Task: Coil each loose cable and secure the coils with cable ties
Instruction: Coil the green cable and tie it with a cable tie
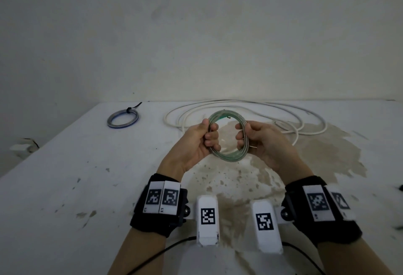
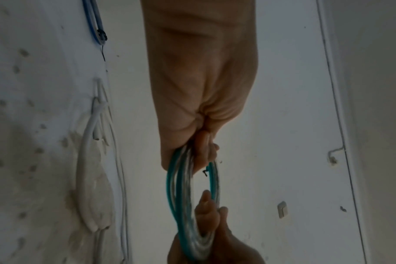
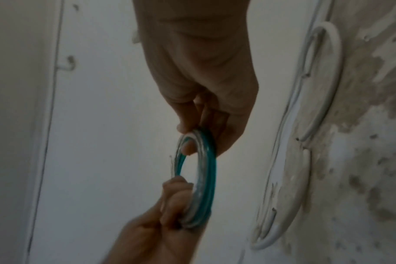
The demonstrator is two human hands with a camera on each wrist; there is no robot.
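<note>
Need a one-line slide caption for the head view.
Both hands, left hand and right hand, grip a green cable coil above the table; tied blue coil behind.

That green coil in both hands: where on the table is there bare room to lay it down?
Both hands grip the green coil. The widest bare patch on the table is the near left, in front of the tied blue coil. The stained stretch right under the hands is free too. The far middle and right are crowded with the loose white cable.
</note>
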